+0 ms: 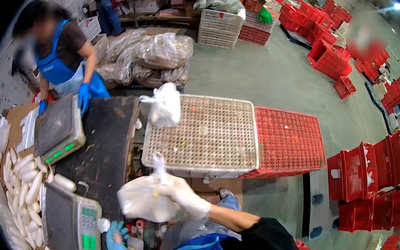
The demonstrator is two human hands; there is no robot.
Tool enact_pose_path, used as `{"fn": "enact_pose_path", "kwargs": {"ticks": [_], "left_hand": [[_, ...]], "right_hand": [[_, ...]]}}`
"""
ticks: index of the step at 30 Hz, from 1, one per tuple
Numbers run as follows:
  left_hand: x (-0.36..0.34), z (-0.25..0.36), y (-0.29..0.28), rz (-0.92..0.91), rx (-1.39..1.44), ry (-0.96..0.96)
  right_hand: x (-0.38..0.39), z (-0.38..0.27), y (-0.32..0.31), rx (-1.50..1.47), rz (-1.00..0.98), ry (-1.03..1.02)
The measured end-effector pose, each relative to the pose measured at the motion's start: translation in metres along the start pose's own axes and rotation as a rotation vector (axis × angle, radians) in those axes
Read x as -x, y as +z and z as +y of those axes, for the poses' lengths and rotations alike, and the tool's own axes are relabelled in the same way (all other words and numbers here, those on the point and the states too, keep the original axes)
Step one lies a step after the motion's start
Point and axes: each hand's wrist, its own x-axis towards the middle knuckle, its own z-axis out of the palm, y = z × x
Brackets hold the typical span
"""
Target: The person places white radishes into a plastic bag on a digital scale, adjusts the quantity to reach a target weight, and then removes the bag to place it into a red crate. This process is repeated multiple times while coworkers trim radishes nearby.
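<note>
My right hand [186, 197], in a white glove, is closed on the upper part of a full white plastic bag [143, 202]. The bag hangs over the near edge of the dark table, its gathered top pointing up; what fills it does not show. My left hand [120, 245], in a blue glove, is lower down, beside the near weighing scale [64, 221]. Its fingers look loosely bent and apart, close to a small white round object [104, 225]. Long white radishes [27, 189] lie piled left of that scale.
Across the dark table [109, 129], a blue-gloved co-worker [66, 53] touches another scale [60, 128]. A tied white bag [165, 105] sits on an upturned white crate [203, 135], with a red crate [288, 141] alongside. Red crates [354, 174] are stacked at right; plastic-wrapped bundles [153, 54] lie behind.
</note>
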Motion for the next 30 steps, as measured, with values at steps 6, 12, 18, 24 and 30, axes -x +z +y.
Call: {"fn": "enact_pose_path", "kwargs": {"ticks": [6,12,18,24,30], "left_hand": [[0.024,-0.023,0.145,-0.111,-0.01,-0.174],[0.025,0.025,0.284,-0.589,-0.293,-0.2],[0.016,-0.003,0.3,-0.568,-0.372,-0.268],[0.042,0.027,0.339,-0.547,-0.363,-0.266],[0.044,0.048,0.356,-0.541,-0.562,0.064]], "right_hand": [[0.028,0.0,-0.263,-0.017,0.558,-0.018],[0.086,-0.006,-0.54,0.177,1.024,-0.158],[0.138,-0.009,-0.731,0.538,1.585,-0.101],[0.134,-0.038,-0.766,0.282,1.645,-0.006],[0.08,-0.022,-0.638,0.408,1.116,-0.245]]}}
